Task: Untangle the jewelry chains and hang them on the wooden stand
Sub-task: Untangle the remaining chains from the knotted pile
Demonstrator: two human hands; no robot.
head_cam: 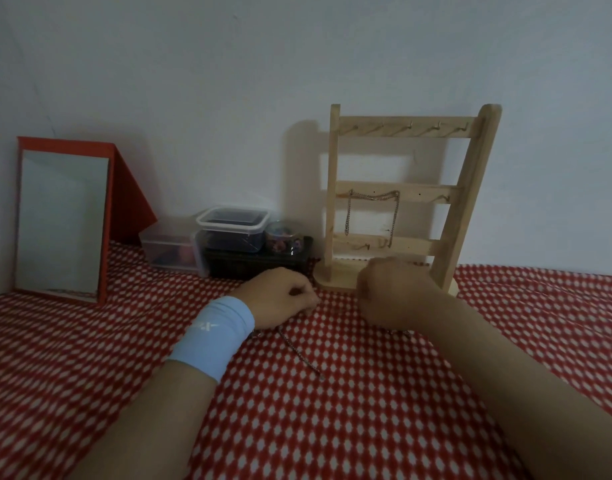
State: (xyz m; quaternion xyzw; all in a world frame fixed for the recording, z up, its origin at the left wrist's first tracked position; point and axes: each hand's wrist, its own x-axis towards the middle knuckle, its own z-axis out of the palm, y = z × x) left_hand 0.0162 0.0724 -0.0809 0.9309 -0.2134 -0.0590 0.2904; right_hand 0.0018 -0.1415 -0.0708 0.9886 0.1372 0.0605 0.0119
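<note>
Red cloth (367,427) with white dots covers the table. Both hands rest on it near the middle.

The left hand (280,296) has a light blue wristband (213,336). Its fingers are curled in, with the tips down on the cloth. I cannot tell if it is pinching anything. A thin loose chain (299,353) comes out from under this wrist and lies on the cloth, running toward 5 o'clock.

The right hand (391,296) sits at 3 o'clock from the left hand, close by but not touching it. It is bunched up like a fist and only its back shows. I cannot tell what is inside it.

The wooden stand (471,188) is just past the right hand, at 12 o'clock from it, by the white wall (228,81). It stands up and leans back a little. It has three bars with small hooks. One hung chain (348,216) is draped on the middle bar, and both its ends dangle down to the bottom bar.

At 11 o'clock from the left hand is a black box (256,263). On top of it are a clear tub (232,225) with a lid and a small round jar (284,237). A low clear box (169,251) sits beside it at 9 o'clock. Far off at 9 o'clock stands a mirror (62,223) in a red frame.
</note>
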